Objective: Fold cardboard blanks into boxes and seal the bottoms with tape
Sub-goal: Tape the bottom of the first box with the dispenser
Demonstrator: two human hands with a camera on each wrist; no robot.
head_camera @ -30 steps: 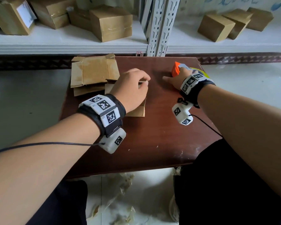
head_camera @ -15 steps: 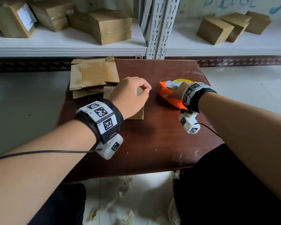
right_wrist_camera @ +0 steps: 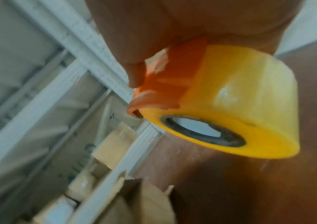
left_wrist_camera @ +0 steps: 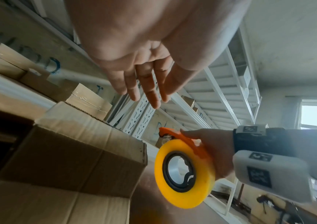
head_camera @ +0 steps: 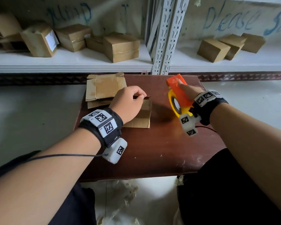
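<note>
Taping is at hand: your left hand (head_camera: 128, 103), fingers extended, steadies the folded box (head_camera: 142, 113) at centre frame, your right hand (head_camera: 187, 93) grips the tape dispenser (head_camera: 177, 93)—bring it onto the seam.

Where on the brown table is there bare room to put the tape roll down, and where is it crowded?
Bare wood lies along the near edge of the table, in front of the box, and between the box and the tape roll in the right hand. The far left corner is crowded: flat blanks, with the left hand on the box.
</note>
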